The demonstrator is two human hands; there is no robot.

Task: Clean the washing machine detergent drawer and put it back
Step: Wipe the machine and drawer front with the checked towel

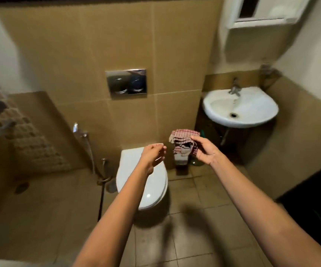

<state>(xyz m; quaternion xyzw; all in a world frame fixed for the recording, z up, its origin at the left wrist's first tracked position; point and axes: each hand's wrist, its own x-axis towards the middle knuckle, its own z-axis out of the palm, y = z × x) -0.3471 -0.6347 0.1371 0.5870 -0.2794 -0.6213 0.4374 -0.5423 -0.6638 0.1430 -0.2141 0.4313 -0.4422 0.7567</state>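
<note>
The right grip [203, 149] pinches a crumpled, red-checked woven cloth [182, 140], seemingly by one edge, at 1 o'clock of the glossy oval toilet lid [155, 191]. The left grip [152, 155] is open, fingers relaxed, at the cloth's 9 o'clock.

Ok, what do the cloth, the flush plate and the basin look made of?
The cloth: woven fabric, probably cotton, matte; red-and-white checks, limp crumpled folds. The flush plate: polished metal or chromed plastic, cannot tell which; mirror-like reflections. The basin: glazed white ceramic, it seems; smooth glossy rim.
</note>
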